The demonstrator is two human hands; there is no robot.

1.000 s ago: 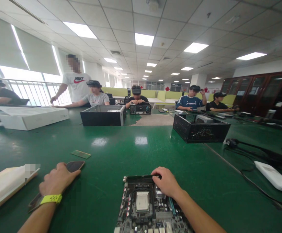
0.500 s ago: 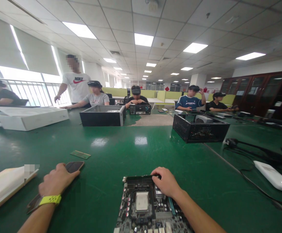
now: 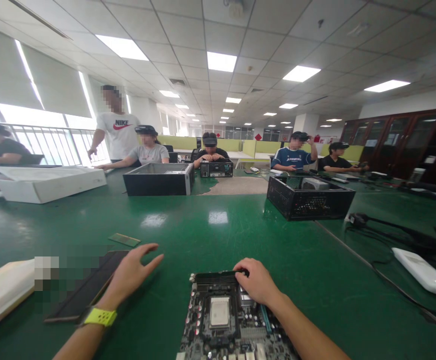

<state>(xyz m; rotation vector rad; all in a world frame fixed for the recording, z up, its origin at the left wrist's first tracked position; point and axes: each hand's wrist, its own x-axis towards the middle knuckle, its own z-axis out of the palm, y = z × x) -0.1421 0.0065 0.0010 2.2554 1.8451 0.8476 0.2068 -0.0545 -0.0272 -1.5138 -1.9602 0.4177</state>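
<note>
A motherboard [image 3: 246, 332] lies at the near middle of the green table, with a silvery processor [image 3: 220, 312] in its socket. My right hand [image 3: 257, 282] grips the board's far edge with curled fingers, its forearm crossing over the right side. To the left, my left hand [image 3: 135, 272] is raised with thumb and fingers spread and nothing between them. A yellow-green band [image 3: 100, 317] circles that wrist. Beside and partly behind this hand lies a dark flat phone-like slab [image 3: 90, 285], partly blurred out. Just beyond it is a green memory stick [image 3: 124, 239].
Black computer cases stand across the table, one at right [image 3: 310, 200] and one at left [image 3: 157, 180]. A white box [image 3: 50, 185] sits far left; black cables [image 3: 401, 230] and a white device [image 3: 426, 274] lie right. Several people are around the far side.
My left hand has come off the dark slab and moved right, its fingers opening out. The right hand and the motherboard have stayed where they were.
</note>
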